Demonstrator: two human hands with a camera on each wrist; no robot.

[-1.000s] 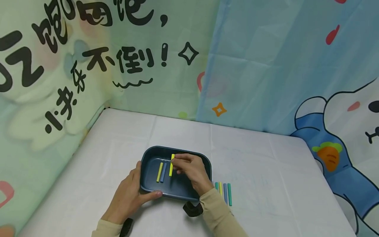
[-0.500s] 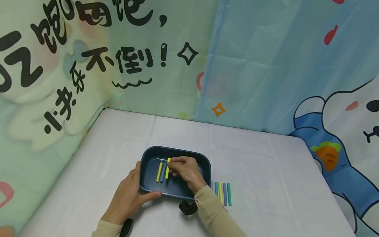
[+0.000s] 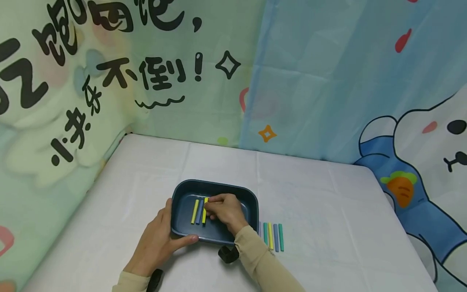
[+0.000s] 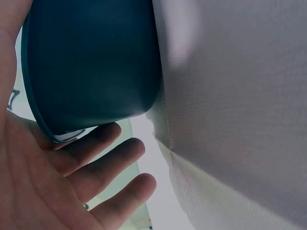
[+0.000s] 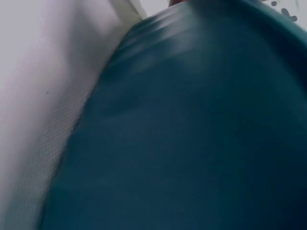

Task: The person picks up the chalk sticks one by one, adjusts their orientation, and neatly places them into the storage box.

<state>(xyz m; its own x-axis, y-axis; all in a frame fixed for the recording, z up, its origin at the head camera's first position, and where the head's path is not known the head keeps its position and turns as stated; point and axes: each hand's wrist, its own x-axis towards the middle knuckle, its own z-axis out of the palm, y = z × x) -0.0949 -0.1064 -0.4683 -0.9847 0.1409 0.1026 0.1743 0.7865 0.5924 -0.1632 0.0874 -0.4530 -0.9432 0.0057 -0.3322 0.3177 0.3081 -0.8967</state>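
Observation:
A dark blue tray point(image 3: 217, 232) stands on the white-covered table. My left hand point(image 3: 160, 233) holds its near left corner, thumb over the front rim and fingers along the side. In the left wrist view, those fingers point(image 4: 110, 167) reach past the tray wall point(image 4: 91, 67). Inside the tray, my right hand point(image 3: 227, 211) pinches a yellow chalk stick point(image 3: 204, 220) near its upper end. Just left of it, a blue chalk stick point(image 3: 198, 217) and another yellow chalk stick point(image 3: 195, 213) lie side by side. The tray's outer wall point(image 5: 168, 124) fills most of the right wrist view, hiding the right fingers.
Right of the tray, several chalk sticks lie in a row, among them a yellow one point(image 3: 270, 236) and a green one point(image 3: 281, 237). The right sleeve point(image 3: 262, 257) crosses the tray's front edge. Printed cloth walls point(image 3: 303, 101) stand behind the table point(image 3: 328, 202).
My right hand has moved left and lower with the yellow chalk stick, bringing it down beside the blue one. The left hand keeps its hold on the tray.

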